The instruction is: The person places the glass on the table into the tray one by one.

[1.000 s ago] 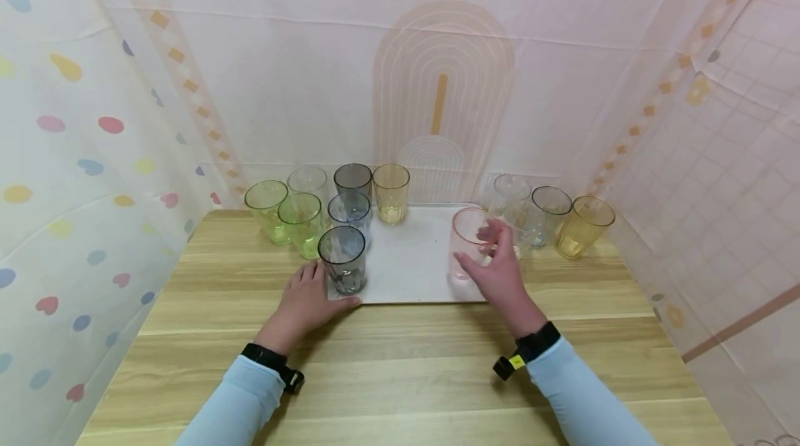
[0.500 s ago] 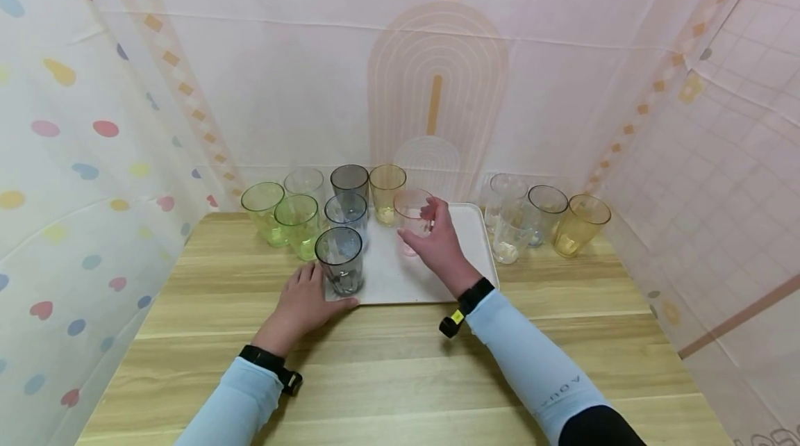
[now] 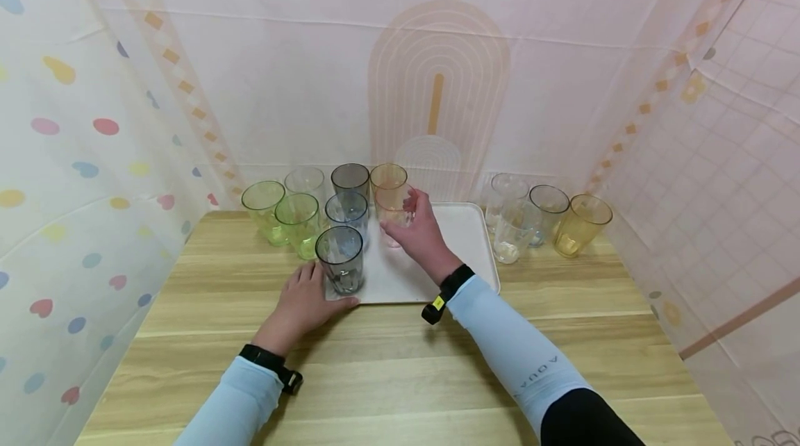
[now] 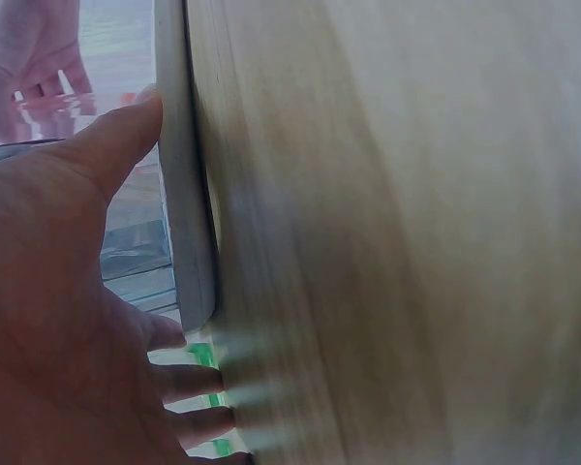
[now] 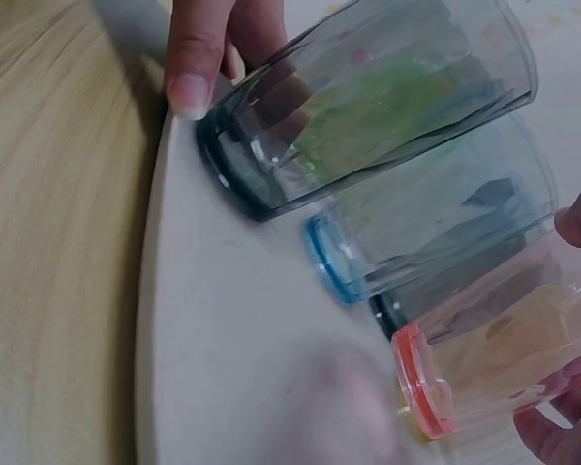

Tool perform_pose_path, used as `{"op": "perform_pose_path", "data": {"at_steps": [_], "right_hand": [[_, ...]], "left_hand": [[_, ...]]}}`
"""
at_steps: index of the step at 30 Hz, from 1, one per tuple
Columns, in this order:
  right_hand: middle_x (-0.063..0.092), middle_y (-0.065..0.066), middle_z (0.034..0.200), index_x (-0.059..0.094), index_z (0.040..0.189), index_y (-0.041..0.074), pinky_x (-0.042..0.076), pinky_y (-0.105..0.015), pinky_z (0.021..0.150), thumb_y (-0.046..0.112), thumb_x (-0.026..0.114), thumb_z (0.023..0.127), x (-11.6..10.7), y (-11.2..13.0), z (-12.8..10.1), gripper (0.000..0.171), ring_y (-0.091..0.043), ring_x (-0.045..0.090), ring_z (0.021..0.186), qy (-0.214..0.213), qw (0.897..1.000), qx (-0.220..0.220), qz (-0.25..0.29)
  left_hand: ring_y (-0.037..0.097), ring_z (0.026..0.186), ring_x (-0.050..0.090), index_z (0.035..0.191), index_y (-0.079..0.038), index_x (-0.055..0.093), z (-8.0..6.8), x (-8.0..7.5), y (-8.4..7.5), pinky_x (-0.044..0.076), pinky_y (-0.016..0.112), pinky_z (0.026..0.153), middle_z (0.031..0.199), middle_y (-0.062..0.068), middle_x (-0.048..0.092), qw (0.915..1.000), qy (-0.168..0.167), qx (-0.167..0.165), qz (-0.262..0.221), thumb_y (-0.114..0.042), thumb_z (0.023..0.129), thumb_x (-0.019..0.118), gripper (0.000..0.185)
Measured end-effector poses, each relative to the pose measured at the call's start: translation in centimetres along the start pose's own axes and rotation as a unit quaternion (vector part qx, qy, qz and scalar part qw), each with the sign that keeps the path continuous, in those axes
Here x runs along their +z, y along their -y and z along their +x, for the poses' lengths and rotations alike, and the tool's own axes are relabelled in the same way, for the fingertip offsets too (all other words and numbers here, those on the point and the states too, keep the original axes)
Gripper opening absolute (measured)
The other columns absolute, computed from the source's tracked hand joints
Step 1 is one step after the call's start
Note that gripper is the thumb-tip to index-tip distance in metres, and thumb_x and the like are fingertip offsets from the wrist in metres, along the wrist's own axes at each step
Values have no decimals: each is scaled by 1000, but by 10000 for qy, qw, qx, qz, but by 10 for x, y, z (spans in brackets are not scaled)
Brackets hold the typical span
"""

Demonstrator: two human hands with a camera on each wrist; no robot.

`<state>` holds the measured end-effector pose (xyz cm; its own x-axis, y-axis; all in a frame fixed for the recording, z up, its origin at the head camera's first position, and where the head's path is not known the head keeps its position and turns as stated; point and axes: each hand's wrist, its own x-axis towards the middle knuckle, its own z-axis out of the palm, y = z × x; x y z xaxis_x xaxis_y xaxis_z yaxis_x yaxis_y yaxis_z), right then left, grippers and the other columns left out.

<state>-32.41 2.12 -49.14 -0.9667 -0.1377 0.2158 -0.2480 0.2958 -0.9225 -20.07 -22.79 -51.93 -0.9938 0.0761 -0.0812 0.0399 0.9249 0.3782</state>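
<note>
My right hand (image 3: 417,227) grips a pink see-through cup (image 3: 390,215) at the back of the white tray (image 3: 465,244), just in front of an amber cup (image 3: 388,177). In the right wrist view the pink cup (image 5: 494,360) sits beside a blue cup (image 5: 416,242), its base at or just above the tray (image 5: 242,378); I cannot tell which. My left hand (image 3: 305,301) rests flat on the table at the tray's front left corner, its thumb (image 4: 116,136) along the tray edge (image 4: 179,194), beside a grey cup (image 3: 342,260).
Left of the tray stand two green cups (image 3: 298,221) and a clear cup (image 3: 306,180); a blue cup (image 3: 348,212) and a dark grey cup (image 3: 351,180) stand at the tray's left. Right of it stand clear cups (image 3: 511,234), a grey cup (image 3: 548,208) and a yellow cup (image 3: 581,224). Fabric walls enclose the wooden table (image 3: 400,362).
My right hand has carried the pink cup from the tray's right side leftward and back, up to the amber cup. The left hand has stayed at the tray's corner.
</note>
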Motion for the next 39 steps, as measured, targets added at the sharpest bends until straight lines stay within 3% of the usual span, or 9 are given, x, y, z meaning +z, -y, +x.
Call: {"op": "perform_pose_path", "data": {"at_steps": [10,20,30,34,39], "right_hand": [[53,-17,147,35,164,8,47,-52,119,25,89,93,7,-11,-2,91,-30,53,135,146,9996,228,-92],[53,-13,146,33,166,8,45,-48,124,29,91,93,6,-13,-5,96,-30,52,143,234,9993,93,-274],[53,-18,150,31,166,7,45,-50,123,28,94,89,6,-16,-5,102,-33,51,146,241,9995,72,-195],[50,-18,154,28,168,9,46,-54,121,31,95,89,-3,-18,-12,106,-34,50,146,324,9990,187,-246],[47,-16,158,26,169,8,44,-53,122,34,91,95,-30,-24,-31,102,-33,46,151,370,9984,164,-398]], "left_hand": [[62,157,27,165,18,25,2,2,-1,25,74,128,169,43,29,9999,72,-55,67,-80,90,74,133],[62,156,27,166,16,26,9,12,9,25,75,127,169,42,29,10000,-50,37,12,-90,86,69,140],[61,156,27,165,17,27,7,10,6,25,75,127,168,42,31,10000,-66,29,22,-85,88,71,136],[61,156,28,165,17,27,7,12,10,26,74,127,168,41,32,9999,-106,59,9,-85,88,71,135],[62,155,29,164,18,28,4,7,6,27,74,127,167,42,33,9999,-82,66,7,-79,89,75,131]]}}
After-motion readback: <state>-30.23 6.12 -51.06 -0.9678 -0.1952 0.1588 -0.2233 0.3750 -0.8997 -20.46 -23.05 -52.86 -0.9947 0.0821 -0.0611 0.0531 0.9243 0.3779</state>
